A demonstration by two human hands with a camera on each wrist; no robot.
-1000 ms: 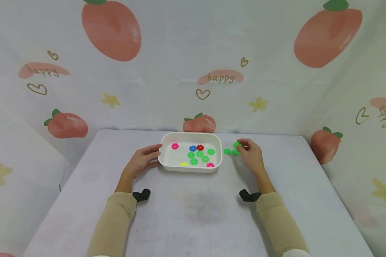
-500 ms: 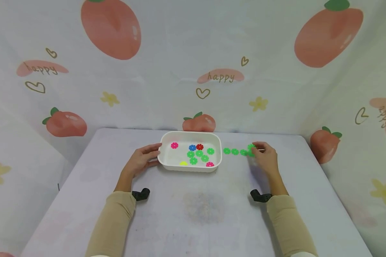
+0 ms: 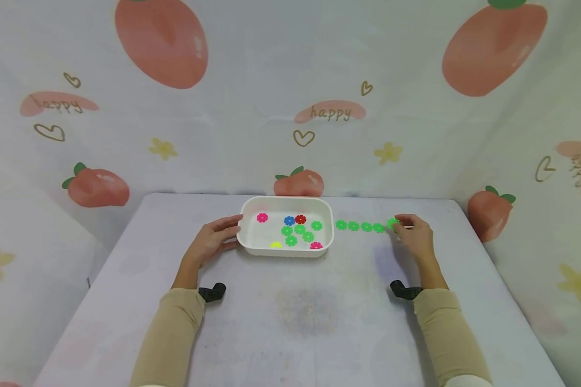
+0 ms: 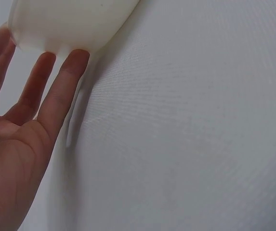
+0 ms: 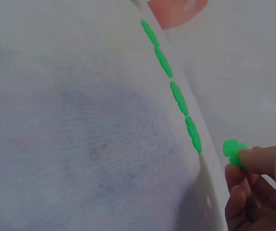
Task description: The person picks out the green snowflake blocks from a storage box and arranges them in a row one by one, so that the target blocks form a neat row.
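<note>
My right hand (image 3: 415, 235) pinches a green flower-shaped plastic disc (image 5: 232, 148) between thumb and fingers, at the right end of a row of green discs (image 3: 366, 227). The right wrist view shows the held disc raised and tilted, apart from the last one lying down. My left hand (image 3: 216, 236) touches the left end of a white tray (image 3: 285, 252) with extended fingertips. Up close, its fingers (image 4: 63, 91) lie against the tray's outer wall. Inside the tray are several green discs (image 3: 299, 229), a blue disc (image 3: 289, 221), a dark red disc (image 3: 300, 219), two pink ones and a yellow one.
The tray and the row stand near the back edge of a table (image 3: 300, 344) with a pale cloth. Behind it hangs a white curtain (image 3: 242, 107) printed with peaches, hearts and flowers. Black camera mounts (image 3: 405, 291) sit at both wrists.
My right hand has moved right along the row, where more green discs now lie, and it holds another disc at the row's end. The left hand and the tray have stayed put.
</note>
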